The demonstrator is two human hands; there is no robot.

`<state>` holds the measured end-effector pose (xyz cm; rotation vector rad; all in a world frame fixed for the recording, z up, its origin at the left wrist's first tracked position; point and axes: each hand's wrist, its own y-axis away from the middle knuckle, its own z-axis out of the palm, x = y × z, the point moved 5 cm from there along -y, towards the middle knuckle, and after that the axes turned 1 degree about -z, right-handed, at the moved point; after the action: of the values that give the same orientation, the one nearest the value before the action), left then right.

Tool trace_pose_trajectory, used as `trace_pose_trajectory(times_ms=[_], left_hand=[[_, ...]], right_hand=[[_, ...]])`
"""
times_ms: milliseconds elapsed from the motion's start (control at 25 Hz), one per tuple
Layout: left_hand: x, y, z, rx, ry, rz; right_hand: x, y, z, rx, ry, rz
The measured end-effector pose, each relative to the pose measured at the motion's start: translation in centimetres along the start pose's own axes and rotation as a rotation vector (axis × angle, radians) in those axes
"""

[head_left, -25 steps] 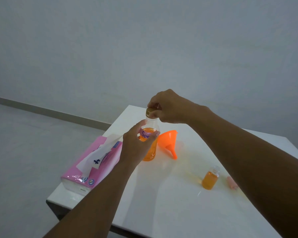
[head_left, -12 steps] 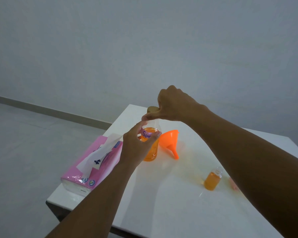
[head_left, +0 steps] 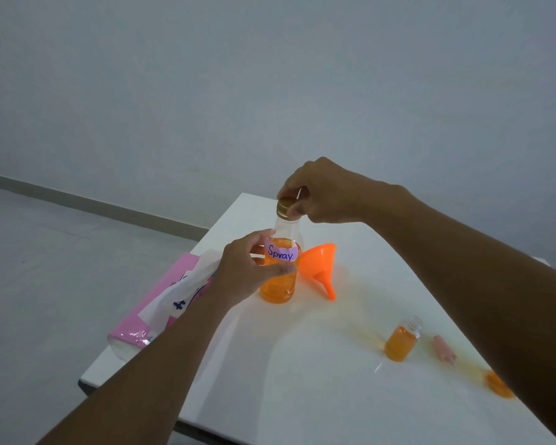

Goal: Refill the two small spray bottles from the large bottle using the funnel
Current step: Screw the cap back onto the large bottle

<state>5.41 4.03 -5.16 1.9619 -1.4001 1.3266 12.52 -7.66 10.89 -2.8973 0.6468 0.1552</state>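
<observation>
Right hand (head_left: 321,194) pinches the gold screw cap (head_left: 286,207) of the large clear bottle of orange liquid (head_left: 280,268); left hand (head_left: 247,271) wraps its body. Bracing firmly should prevent tipping toward the orange plastic funnel (head_left: 318,268) at three o'clock.

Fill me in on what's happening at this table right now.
A person is working on the large bottle labelled "Spray", which stands on the white table. The left hand grips its body while the right hand holds the gold cap at the neck. The orange funnel lies on its side beside the bottle. A small bottle of orange liquid stands uncapped nearer the right arm.
</observation>
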Motion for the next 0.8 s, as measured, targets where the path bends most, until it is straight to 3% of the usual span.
trace_pose_trajectory(times_ms=[320,560,680,800], left_hand=[[-0.2,0.3,0.2,0.060,0.034,-0.003],[-0.4,-0.3,0.4,-0.049,-0.077,-0.044],[-1.2,-0.7,1.1,-0.153,-0.018,-0.083],[-1.6,-1.0,1.2,-0.154,-0.037,-0.078]], right_hand=[[-1.2,-0.1,0.9,0.028,0.110,0.156],[-0.2,0.5,0.7,-0.087,0.044,0.013],[0.3,1.1,1.0,-0.026,-0.036,-0.027],[0.4,0.7,1.1,0.029,-0.033,-0.013]])
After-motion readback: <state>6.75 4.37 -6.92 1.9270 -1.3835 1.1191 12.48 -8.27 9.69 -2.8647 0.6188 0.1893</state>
